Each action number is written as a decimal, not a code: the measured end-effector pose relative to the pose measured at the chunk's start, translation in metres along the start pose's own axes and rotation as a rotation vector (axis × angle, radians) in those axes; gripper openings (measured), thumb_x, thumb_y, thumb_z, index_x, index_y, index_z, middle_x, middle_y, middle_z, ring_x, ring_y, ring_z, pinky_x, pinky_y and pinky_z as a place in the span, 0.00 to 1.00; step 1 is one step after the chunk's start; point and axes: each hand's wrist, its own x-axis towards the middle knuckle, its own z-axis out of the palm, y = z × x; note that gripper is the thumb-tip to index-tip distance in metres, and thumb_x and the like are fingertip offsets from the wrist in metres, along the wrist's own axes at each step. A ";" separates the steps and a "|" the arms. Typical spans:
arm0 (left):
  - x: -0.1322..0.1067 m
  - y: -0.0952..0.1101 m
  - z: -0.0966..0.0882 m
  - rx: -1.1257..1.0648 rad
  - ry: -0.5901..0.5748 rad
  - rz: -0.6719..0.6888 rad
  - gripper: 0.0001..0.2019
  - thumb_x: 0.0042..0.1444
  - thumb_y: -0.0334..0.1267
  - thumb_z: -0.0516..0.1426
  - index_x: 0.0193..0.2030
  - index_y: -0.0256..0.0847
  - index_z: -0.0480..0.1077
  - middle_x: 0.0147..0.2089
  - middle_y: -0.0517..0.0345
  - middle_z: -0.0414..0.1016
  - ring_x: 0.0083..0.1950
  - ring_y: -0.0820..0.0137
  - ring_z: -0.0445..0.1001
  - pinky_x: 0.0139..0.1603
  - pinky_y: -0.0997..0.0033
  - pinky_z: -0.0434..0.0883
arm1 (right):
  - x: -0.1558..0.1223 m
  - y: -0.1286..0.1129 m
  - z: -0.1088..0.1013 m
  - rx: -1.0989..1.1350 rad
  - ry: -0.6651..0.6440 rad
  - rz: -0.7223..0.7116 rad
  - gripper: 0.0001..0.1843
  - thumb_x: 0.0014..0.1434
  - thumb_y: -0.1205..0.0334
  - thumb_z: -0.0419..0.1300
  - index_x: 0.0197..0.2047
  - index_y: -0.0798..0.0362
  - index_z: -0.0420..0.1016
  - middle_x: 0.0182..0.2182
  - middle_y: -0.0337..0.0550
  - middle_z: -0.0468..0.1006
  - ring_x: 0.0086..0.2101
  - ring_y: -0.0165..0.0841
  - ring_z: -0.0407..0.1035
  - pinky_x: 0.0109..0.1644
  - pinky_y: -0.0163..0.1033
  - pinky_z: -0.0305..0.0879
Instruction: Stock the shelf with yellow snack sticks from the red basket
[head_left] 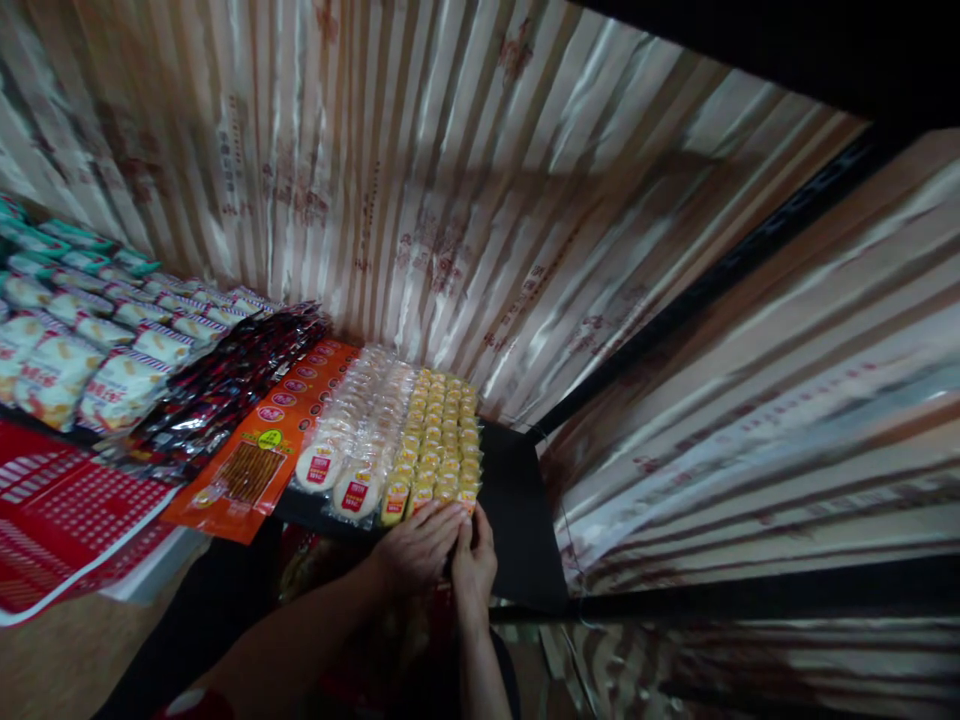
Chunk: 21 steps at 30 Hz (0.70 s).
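Observation:
Both my hands meet at the near edge of a black shelf [525,500]. My left hand [416,545] lies palm down, fingers curled onto the front row of small yellow snack packets [442,430], which run in several columns toward the back. My right hand [474,560] is pressed beside it, fingers bent up against the same front packets. Whether either hand actually pinches a packet is hidden by the fingers.
Left of the yellow packets lie clear bags of round white cakes [352,440], orange packs [262,460], dark red packs [225,390], and white-and-yellow bags [90,350]. A red printed sheet [67,520] hangs at the left. Striped shiny curtains [465,200] close the back and right.

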 end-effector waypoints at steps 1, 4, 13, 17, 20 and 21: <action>0.000 0.000 -0.001 -0.004 -0.001 0.001 0.21 0.59 0.35 0.45 0.58 0.32 0.59 0.64 0.49 0.55 0.66 0.66 0.49 0.66 0.61 0.49 | 0.000 0.000 0.000 -0.003 0.002 -0.005 0.30 0.53 0.44 0.51 0.53 0.55 0.66 0.52 0.53 0.69 0.52 0.42 0.63 0.57 0.48 0.56; -0.001 0.001 -0.006 -0.013 -0.032 0.005 0.21 0.59 0.34 0.44 0.59 0.34 0.58 0.64 0.50 0.57 0.66 0.68 0.50 0.66 0.60 0.49 | -0.001 0.001 -0.001 0.006 0.015 0.011 0.32 0.53 0.44 0.51 0.55 0.55 0.64 0.52 0.54 0.68 0.52 0.42 0.62 0.57 0.49 0.55; -0.041 0.007 -0.038 -0.034 -0.023 -0.487 0.16 0.58 0.31 0.45 0.49 0.38 0.68 0.49 0.47 0.70 0.53 0.64 0.67 0.51 0.61 0.68 | -0.011 -0.007 0.001 0.112 0.117 -0.191 0.20 0.53 0.48 0.55 0.43 0.54 0.68 0.50 0.52 0.65 0.50 0.38 0.61 0.56 0.47 0.56; -0.039 -0.001 -0.042 -0.059 -0.026 -0.563 0.15 0.58 0.32 0.46 0.49 0.39 0.68 0.48 0.48 0.70 0.50 0.63 0.68 0.49 0.60 0.70 | -0.016 -0.017 0.005 -0.079 0.083 -0.342 0.19 0.51 0.47 0.58 0.40 0.51 0.72 0.50 0.50 0.61 0.51 0.41 0.57 0.55 0.49 0.55; -0.033 -0.005 -0.040 -0.109 0.011 -0.574 0.14 0.58 0.31 0.46 0.48 0.38 0.68 0.49 0.47 0.69 0.51 0.63 0.68 0.49 0.60 0.70 | -0.016 -0.021 0.006 -0.158 0.083 -0.368 0.20 0.51 0.45 0.57 0.40 0.51 0.71 0.49 0.50 0.62 0.50 0.42 0.56 0.54 0.51 0.54; -0.031 -0.006 -0.039 -0.127 0.020 -0.568 0.14 0.58 0.31 0.45 0.47 0.38 0.68 0.49 0.47 0.69 0.51 0.64 0.68 0.49 0.60 0.69 | -0.016 -0.021 0.007 -0.172 0.085 -0.371 0.20 0.51 0.45 0.57 0.40 0.51 0.71 0.48 0.50 0.63 0.50 0.42 0.56 0.54 0.51 0.54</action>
